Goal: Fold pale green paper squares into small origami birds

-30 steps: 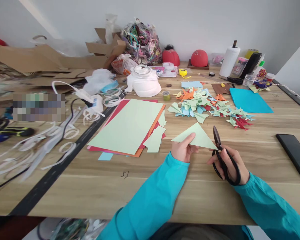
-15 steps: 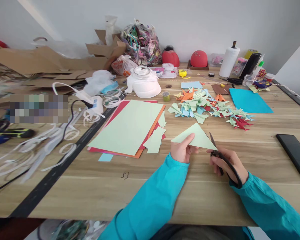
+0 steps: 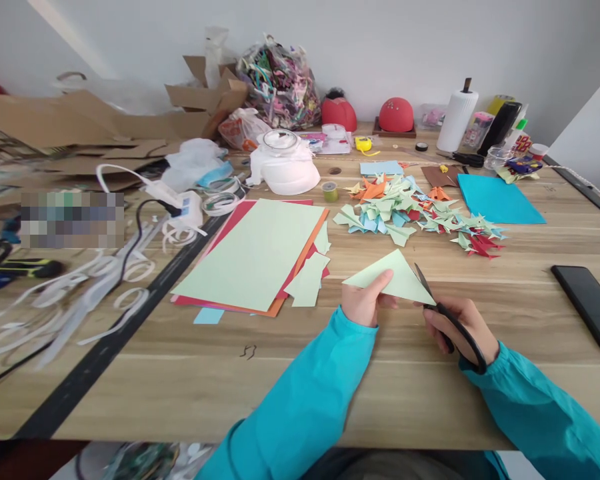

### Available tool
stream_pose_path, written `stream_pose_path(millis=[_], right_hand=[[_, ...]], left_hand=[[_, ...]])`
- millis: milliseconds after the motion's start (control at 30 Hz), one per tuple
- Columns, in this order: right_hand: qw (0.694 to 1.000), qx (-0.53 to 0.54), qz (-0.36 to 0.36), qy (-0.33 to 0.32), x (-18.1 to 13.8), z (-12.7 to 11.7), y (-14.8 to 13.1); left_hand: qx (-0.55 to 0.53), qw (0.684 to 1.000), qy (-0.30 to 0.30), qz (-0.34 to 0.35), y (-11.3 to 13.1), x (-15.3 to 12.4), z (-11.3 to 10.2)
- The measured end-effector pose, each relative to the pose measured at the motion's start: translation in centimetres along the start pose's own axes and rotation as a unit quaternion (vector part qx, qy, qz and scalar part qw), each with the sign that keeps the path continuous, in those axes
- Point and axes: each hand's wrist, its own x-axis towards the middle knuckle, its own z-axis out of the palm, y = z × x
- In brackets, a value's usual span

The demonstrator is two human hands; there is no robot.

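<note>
A pale green paper triangle [image 3: 403, 277] is pinched in my left hand [image 3: 367, 298], thumb on top and the other fingers underneath. My right hand [image 3: 463, 327] is closed round the black handles of a pair of scissors [image 3: 463, 330]. The scissors' blades stand apart at the triangle's right corner, one blade showing above the paper's edge; the other is hidden. Behind my hands lies a heap of folded paper figures [image 3: 390, 203] in green, orange, blue and red. To the left are stacked coloured sheets [image 3: 253, 257], pale green on top, with green offcuts [image 3: 307, 280] beside them.
A phone [image 3: 587, 307] lies at the right. A blue sheet [image 3: 500, 199] is beyond the paper heap. Farther back stand a thread spool [image 3: 330, 192], a white cap [image 3: 285, 167] and a white bottle [image 3: 457, 120]. Cables and a power strip [image 3: 185, 210] spread over the left side.
The triangle has tilted slightly in my left hand. My right hand and the scissors have shifted a little to the right. The whole view has moved slightly.
</note>
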Motion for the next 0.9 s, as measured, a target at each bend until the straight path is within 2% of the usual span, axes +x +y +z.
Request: stream_pose_path(millis=[133, 333, 500, 700, 900], right_hand=[[1.000, 0.003, 0.006, 0.005, 0.0, 0.0, 0.1], [1.000, -0.005, 0.027, 0.001, -0.1, 0.0, 0.2], [0.999, 0.007, 0.034, -0.015, -0.3, 0.0, 0.2], [0.999, 0.005, 0.028, -0.018, -0.3, 0.0, 0.1], [1.000, -0.008, 0.017, -0.009, -0.2, -0.1, 0.2]], left_hand=[[-0.016, 1.000, 0.003, -0.019, 0.1, 0.0, 0.0], [-0.010, 1.000, 0.006, -0.009, 0.5, -0.2, 0.1], [-0.054, 0.998, 0.038, -0.019, 1.1, 0.6, -0.4], [-0.022, 0.999, -0.005, -0.031, 0.8, -0.1, 0.0], [-0.005, 1.000, -0.009, -0.022, 0.4, -0.7, 0.3]])
